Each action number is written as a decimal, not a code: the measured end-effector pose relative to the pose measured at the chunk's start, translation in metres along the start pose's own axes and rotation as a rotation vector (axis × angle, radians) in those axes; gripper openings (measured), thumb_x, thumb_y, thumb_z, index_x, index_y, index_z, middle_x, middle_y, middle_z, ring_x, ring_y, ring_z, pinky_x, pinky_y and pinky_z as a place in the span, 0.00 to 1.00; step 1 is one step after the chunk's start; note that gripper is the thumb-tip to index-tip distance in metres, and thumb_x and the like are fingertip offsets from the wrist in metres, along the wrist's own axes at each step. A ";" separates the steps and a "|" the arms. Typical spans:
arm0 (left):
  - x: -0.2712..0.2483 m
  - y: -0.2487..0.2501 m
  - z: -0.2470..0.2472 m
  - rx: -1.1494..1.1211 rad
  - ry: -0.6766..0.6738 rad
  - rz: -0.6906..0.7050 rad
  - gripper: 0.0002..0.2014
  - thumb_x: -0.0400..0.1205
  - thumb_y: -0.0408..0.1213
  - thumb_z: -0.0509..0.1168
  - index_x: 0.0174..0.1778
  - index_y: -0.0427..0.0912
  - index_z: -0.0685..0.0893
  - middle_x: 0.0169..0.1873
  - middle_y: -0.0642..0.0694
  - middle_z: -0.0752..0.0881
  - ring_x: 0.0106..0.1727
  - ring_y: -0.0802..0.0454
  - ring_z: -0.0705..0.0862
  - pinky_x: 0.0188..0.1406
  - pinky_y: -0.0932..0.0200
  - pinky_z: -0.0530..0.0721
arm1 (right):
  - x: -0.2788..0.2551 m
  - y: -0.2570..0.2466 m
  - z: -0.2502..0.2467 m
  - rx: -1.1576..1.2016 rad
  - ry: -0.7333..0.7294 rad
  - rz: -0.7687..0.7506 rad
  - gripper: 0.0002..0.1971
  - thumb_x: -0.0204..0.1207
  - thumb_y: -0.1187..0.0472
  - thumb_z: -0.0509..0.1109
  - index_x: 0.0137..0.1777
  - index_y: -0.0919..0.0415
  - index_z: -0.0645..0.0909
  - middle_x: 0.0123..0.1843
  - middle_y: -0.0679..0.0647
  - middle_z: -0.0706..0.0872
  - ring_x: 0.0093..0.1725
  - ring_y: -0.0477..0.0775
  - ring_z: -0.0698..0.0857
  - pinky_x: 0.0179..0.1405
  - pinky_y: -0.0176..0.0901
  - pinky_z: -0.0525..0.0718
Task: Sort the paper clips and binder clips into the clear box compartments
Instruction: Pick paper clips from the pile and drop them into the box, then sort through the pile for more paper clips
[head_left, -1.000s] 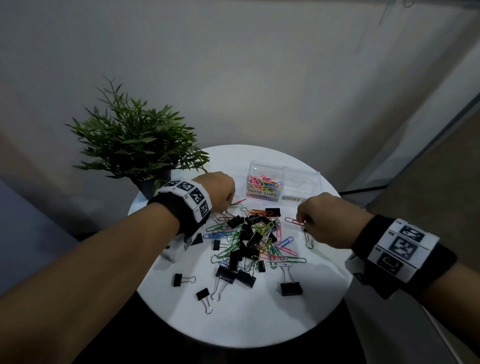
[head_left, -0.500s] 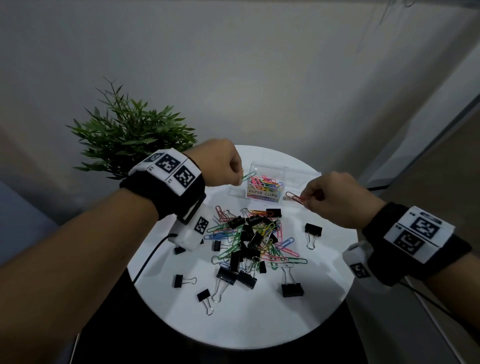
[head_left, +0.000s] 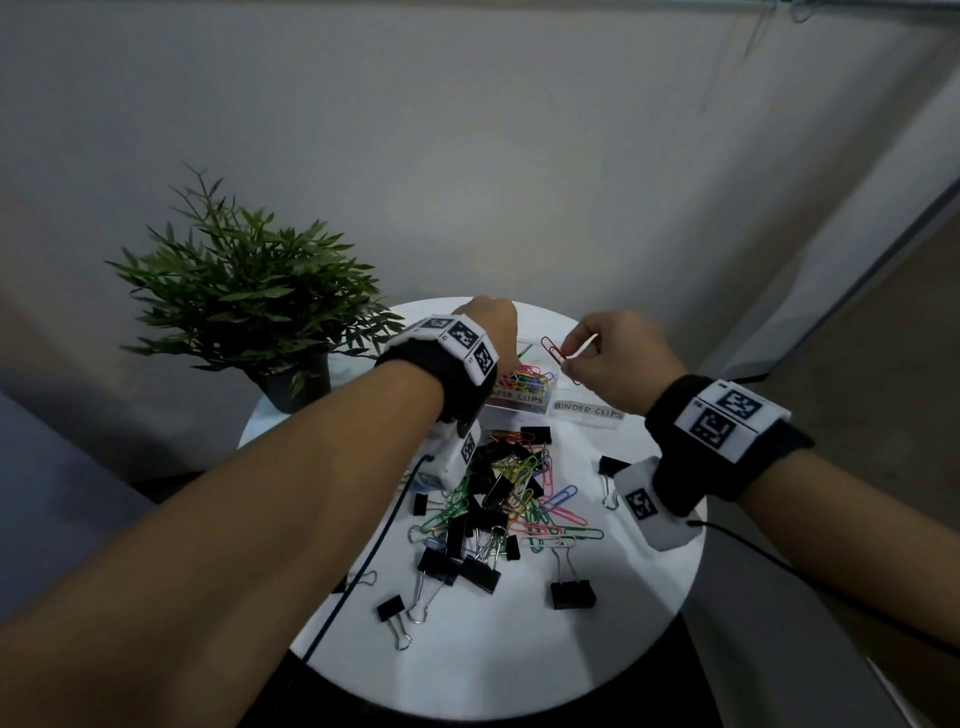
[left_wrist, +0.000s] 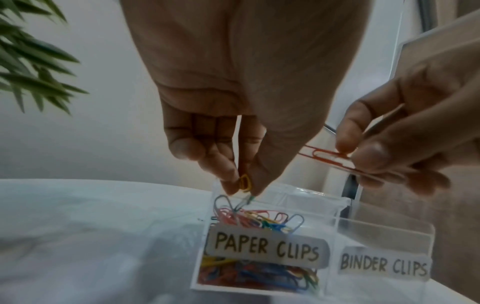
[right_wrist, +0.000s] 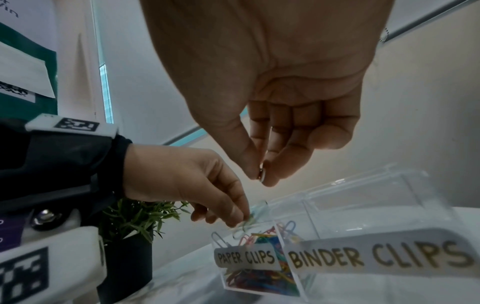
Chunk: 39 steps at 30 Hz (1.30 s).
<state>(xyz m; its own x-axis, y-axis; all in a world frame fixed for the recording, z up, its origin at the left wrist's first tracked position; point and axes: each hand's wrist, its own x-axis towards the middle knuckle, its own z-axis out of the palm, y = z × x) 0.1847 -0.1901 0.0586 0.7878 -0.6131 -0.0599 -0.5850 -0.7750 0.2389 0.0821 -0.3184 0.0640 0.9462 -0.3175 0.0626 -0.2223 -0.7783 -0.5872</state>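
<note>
A clear two-part box (head_left: 587, 422) stands at the back of the round white table (head_left: 519, 670), labelled PAPER CLIPS (left_wrist: 265, 246) and BINDER CLIPS (left_wrist: 383, 265). Coloured paper clips fill the left compartment; the right one looks empty. My left hand (left_wrist: 241, 190) hovers just over the paper clip compartment, pinching a yellow clip (left_wrist: 245, 182) and a green clip (left_wrist: 249, 199). My right hand (head_left: 569, 361) is beside it, above the box, pinching a red paper clip (head_left: 551, 351). A mixed pile of clips (head_left: 498, 493) lies mid-table.
A potted green plant (head_left: 249, 306) stands at the table's back left, close to my left wrist. Black binder clips (head_left: 571, 595) are scattered towards the front edge. A black cable (head_left: 358, 577) runs off the table's left front. A wall rises behind.
Both hands have lifted from the pile and moved back over the box. The left carries its clips to the paper clip compartment; the right has brought the red clip up alongside.
</note>
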 end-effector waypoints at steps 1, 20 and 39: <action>0.000 -0.001 0.002 -0.006 0.005 -0.001 0.08 0.75 0.35 0.68 0.47 0.39 0.90 0.46 0.42 0.90 0.49 0.42 0.88 0.49 0.51 0.88 | 0.003 0.000 0.003 -0.008 -0.004 -0.003 0.06 0.70 0.65 0.74 0.39 0.53 0.83 0.38 0.56 0.89 0.40 0.58 0.87 0.39 0.42 0.81; -0.154 -0.075 0.020 -0.260 0.050 -0.050 0.08 0.78 0.34 0.67 0.45 0.52 0.89 0.34 0.61 0.86 0.28 0.68 0.80 0.32 0.74 0.74 | -0.016 -0.001 0.022 -0.189 -0.029 -0.267 0.06 0.75 0.58 0.69 0.47 0.50 0.87 0.43 0.44 0.89 0.35 0.42 0.80 0.45 0.39 0.79; -0.206 -0.062 0.044 -0.196 -0.075 0.001 0.04 0.77 0.44 0.67 0.46 0.57 0.86 0.39 0.60 0.85 0.37 0.64 0.79 0.43 0.62 0.80 | -0.112 0.036 0.023 -0.478 -0.406 -0.267 0.11 0.77 0.51 0.66 0.56 0.49 0.85 0.50 0.46 0.85 0.52 0.50 0.82 0.49 0.43 0.79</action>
<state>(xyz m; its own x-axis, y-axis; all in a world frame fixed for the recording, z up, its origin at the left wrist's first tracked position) 0.0498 -0.0225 0.0137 0.7663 -0.6293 -0.1296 -0.5313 -0.7340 0.4230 -0.0269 -0.2981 0.0169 0.9756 0.0749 -0.2062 0.0403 -0.9851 -0.1672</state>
